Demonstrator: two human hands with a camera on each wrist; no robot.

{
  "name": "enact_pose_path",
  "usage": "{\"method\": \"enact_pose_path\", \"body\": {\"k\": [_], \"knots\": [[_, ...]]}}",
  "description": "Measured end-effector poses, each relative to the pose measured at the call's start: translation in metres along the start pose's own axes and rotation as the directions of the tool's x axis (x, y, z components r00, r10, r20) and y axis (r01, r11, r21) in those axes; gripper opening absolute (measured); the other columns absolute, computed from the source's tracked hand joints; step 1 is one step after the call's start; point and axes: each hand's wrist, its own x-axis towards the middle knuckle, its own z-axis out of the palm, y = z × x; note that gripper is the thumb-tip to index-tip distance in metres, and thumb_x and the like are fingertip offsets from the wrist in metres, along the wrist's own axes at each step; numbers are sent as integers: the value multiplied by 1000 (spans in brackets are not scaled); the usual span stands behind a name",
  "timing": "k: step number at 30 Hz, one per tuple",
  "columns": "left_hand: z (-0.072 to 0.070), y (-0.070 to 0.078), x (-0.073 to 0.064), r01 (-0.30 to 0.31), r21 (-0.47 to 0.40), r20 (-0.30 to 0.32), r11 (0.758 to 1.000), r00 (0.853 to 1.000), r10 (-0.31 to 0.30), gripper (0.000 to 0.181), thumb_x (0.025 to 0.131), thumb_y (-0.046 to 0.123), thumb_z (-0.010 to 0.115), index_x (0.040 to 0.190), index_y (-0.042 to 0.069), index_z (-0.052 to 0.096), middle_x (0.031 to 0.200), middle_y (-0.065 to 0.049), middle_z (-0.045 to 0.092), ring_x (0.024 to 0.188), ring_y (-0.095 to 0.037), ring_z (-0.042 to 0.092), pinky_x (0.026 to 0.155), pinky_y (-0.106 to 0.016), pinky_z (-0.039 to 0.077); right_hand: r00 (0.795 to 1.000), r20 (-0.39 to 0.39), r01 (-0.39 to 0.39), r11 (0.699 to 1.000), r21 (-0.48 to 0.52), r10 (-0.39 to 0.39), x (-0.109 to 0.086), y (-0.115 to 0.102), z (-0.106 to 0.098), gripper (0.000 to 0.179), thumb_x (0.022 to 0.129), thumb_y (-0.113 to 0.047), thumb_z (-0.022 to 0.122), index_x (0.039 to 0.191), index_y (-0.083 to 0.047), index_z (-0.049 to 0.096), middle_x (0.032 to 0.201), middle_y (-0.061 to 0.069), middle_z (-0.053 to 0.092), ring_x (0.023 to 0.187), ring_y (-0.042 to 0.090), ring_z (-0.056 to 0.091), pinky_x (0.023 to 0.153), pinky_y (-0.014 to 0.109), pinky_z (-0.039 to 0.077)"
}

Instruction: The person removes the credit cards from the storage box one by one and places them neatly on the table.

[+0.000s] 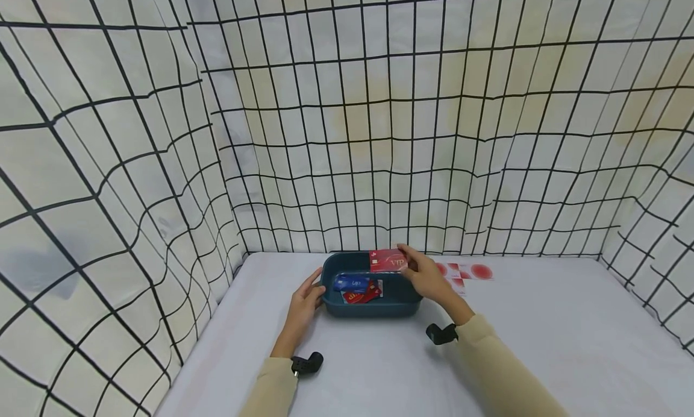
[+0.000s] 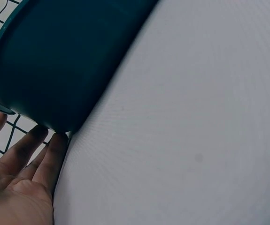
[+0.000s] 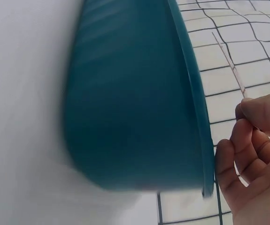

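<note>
A teal plastic basin (image 1: pixel 374 310) stands on the white table. Inside it lie a blue card (image 1: pixel 351 283) and red cards (image 1: pixel 371 293), overlapping one another. My right hand (image 1: pixel 425 278) pinches a red card marked VIP (image 1: pixel 386 261) by its right edge, over the basin's back right part. In the right wrist view that card shows edge-on as a thin strip (image 3: pixel 238 77), held between thumb and fingers above the rim. My left hand (image 1: pixel 305 302) touches the basin's left end; in the left wrist view its extended fingers (image 2: pixel 19 157) rest against the wall.
Red-and-white patterned pieces (image 1: pixel 480 272) lie on the table to the right of the basin, partly behind my right hand. A black grid net (image 1: pixel 390 143) over white sheeting borders the table (image 1: pixel 542 344) at the back and sides. Each wrist wears a black camera (image 1: pixel 308 363).
</note>
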Motion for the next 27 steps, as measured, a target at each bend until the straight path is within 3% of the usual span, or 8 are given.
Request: {"method": "enact_pose_path", "body": {"k": [7, 10, 17, 24, 27], "knots": [[0, -1, 0, 3, 1, -3, 1000, 1000, -3, 50, 104, 16, 53, 154, 25, 48, 149, -19, 56, 134, -31, 59, 104, -35, 55, 1000, -13, 10, 1000, 8, -10, -14, 15, -14, 59, 99, -3, 60, 155, -12, 45, 107, 14, 56, 89, 23, 50, 72, 27, 46], [0, -1, 0, -1, 9, -5, 1000, 1000, 1, 51, 105, 16, 53, 154, 24, 47, 149, -20, 56, 134, -32, 59, 104, -35, 55, 1000, -5, 11, 1000, 12, -11, -19, 20, -18, 59, 99, -1, 58, 155, -11, 44, 112, 16, 57, 90, 24, 52, 70, 25, 49], [-1, 0, -1, -15, 25, 2, 1000, 1000, 15, 51, 105, 17, 52, 155, 25, 46, 152, -19, 54, 135, -32, 58, 108, -40, 52, 1000, 23, -22, 998, 53, 20, -30, 30, -30, 62, 100, -5, 59, 158, -14, 39, 118, 18, 56, 97, 27, 53, 75, 29, 56], [0, 0, 0, -12, 14, 5, 1000, 1000, 12, 50, 105, 17, 52, 154, 25, 47, 151, -19, 54, 135, -32, 58, 108, -41, 52, 996, 62, -78, 980, 181, 68, -40, 39, -44, 64, 101, -7, 58, 160, -17, 37, 154, 22, 43, 123, 37, 50, 91, 41, 59], [-1, 0, 0, -5, 13, 2, 1000, 1000, 5, 50, 105, 17, 52, 154, 26, 48, 151, -18, 54, 135, -32, 58, 108, -41, 53, 995, 47, -95, 979, 179, 88, -43, 44, -49, 63, 100, -6, 59, 159, -17, 39, 149, 22, 47, 122, 38, 50, 91, 42, 59]]}}
